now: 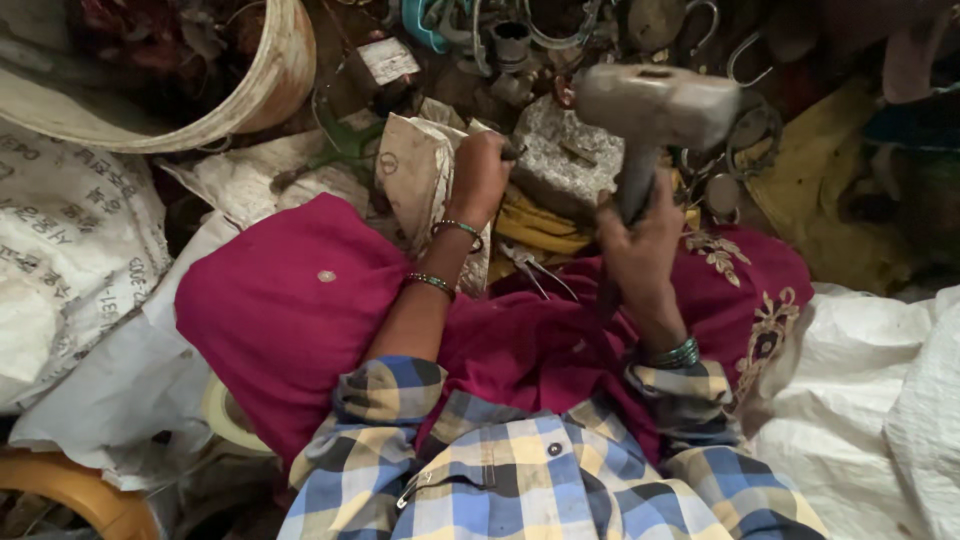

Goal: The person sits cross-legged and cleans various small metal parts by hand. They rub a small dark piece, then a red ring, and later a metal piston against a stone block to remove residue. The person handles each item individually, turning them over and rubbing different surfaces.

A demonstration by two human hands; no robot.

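My right hand grips the handle of a heavy grey hammer, whose head is raised above a grey stone block. My left hand is closed on a small dark piece held against the left edge of the stone block; what the piece is cannot be made out. Both wrists wear green bangles. My lap is covered in magenta cloth, and my sleeves are blue and yellow plaid.
Scrap metal parts and hooks lie in a pile beyond the stone. A worn round basket stands at the upper left. White woven sacks lie at the left and right. Yellow cloth lies at the right.
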